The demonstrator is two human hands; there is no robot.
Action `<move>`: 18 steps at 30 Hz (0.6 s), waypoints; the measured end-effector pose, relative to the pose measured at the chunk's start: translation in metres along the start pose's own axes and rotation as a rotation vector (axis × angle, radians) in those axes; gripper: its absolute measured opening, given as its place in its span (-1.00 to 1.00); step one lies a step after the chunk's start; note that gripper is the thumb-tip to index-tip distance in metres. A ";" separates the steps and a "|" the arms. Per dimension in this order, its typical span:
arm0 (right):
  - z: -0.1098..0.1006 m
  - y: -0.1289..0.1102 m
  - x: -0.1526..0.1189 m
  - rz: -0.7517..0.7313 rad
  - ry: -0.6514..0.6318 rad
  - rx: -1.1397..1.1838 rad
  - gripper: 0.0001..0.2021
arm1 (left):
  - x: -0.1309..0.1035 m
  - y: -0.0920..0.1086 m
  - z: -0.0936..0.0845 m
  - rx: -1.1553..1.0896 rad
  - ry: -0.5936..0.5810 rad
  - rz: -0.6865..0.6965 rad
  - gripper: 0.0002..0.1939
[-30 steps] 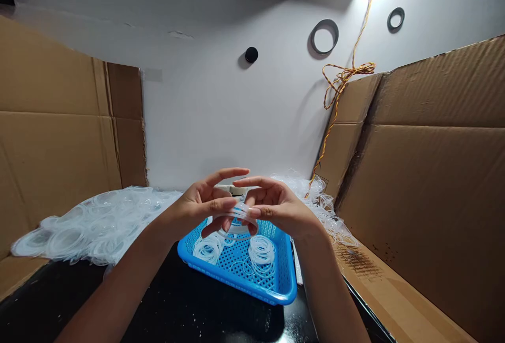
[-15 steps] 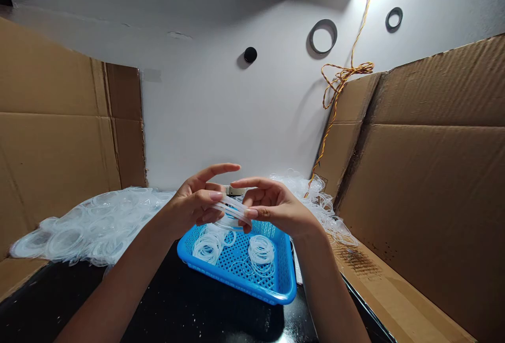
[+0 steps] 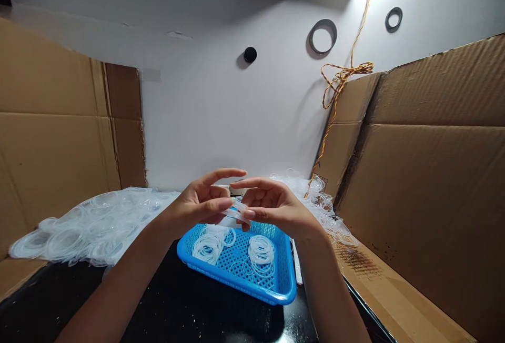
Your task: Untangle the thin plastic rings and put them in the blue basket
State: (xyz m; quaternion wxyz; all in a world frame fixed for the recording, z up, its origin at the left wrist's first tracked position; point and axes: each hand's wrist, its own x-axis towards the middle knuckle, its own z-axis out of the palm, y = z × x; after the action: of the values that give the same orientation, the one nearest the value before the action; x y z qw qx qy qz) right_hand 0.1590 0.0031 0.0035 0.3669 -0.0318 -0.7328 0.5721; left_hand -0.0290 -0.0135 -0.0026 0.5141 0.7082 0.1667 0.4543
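Between my two hands is a small bunch of translucent white rings (image 3: 236,211), pinched from both sides above a blue basket (image 3: 240,281). My left hand (image 3: 201,201) grips the bunch with its thumb on top and its index finger stretched out above. From the other side, my right hand (image 3: 272,203) pinches the rings between thumb and curled fingers, its index finger also extended. Inside the basket, one pile of rings (image 3: 208,248) lies at the left and another pile (image 3: 261,251) at the right. The lower fingers are partly hidden behind the rings.
A large heap of clear rings (image 3: 106,222) spreads to the left; another heap (image 3: 325,214) lies at the right. Cardboard panels (image 3: 434,185) flank both sides. A twisted orange cord (image 3: 335,96) hangs down the white wall. The basket stands on a black glossy surface (image 3: 197,306).
My left hand has shifted slightly right, its thumb sliding along the rings towards my right thumb. Less of the bunch shows now. The basket and piles have stayed put.
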 end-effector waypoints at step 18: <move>-0.009 0.005 0.002 0.006 -0.068 0.121 -0.52 | 0.001 -0.001 0.001 -0.176 0.137 -0.001 -0.68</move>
State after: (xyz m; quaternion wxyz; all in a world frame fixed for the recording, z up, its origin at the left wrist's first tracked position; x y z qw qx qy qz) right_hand 0.1609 0.0130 0.0006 0.3415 0.0078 -0.7088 0.6172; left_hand -0.0277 -0.0127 -0.0034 0.5619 0.6274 0.1613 0.5143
